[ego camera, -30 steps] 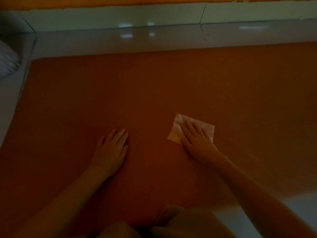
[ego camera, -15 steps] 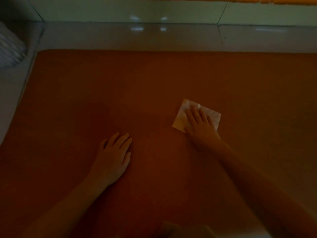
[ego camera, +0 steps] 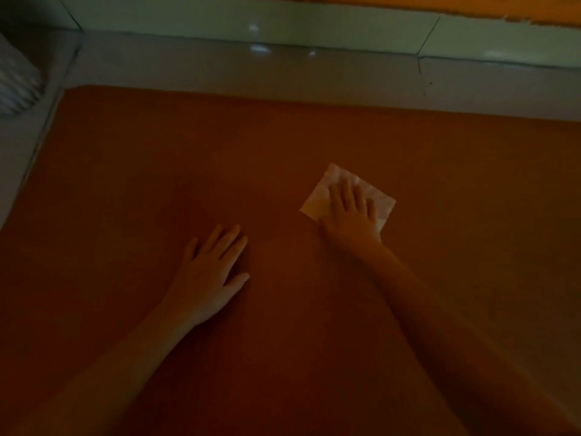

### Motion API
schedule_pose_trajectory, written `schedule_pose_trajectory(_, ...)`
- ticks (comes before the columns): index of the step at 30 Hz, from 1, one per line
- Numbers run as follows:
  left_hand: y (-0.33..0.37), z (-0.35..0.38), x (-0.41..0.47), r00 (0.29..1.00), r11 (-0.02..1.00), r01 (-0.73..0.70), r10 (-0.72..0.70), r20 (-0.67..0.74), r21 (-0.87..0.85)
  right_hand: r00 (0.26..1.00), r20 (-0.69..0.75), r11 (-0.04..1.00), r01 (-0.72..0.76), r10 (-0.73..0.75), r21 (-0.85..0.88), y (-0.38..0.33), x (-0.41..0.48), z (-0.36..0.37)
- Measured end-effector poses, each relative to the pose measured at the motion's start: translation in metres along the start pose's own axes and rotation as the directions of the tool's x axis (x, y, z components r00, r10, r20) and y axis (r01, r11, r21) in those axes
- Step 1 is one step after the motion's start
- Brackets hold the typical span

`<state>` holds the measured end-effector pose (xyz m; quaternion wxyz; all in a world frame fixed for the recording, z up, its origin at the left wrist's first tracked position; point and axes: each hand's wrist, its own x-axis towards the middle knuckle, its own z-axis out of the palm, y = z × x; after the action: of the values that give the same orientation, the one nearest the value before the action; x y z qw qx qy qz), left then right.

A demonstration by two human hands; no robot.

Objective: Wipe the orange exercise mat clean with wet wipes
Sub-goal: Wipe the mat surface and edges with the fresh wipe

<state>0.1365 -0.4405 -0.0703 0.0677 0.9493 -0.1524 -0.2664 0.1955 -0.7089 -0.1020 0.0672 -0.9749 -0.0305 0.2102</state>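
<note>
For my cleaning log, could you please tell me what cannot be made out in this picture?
Head view, dim light:
Wipe: middle hidden under the right hand.
Mat: dirt or wet streaks lost in darkness; right and near ends cut off by the frame.
White ribbed thing, upper left: cut by the edge, unidentifiable.

R hand (ego camera: pixel 351 217) + wipe (ego camera: pixel 318 199) farther up mat (ego camera: pixel 125 184).

Matt mat (ego camera: pixel 220 171); glossy floor tiles (ego camera: pixel 283 70)
</note>
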Motion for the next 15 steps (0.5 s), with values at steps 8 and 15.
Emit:
schedule_pose_trajectory(8,-0.004,0.005,0.011,0.997,0.993,-0.045,0.052,-0.057,0.112,0.975,0.047,0.971,0.219,-0.215,-0.097,0.035,0.023,-0.013)
schedule_pose_trajectory(15,0.001,0.004,0.013,0.994,0.983,0.014,0.005,-0.107,0.183,0.996,-0.027,0.996,0.089,-0.089,-0.003,0.012,0.044,-0.015)
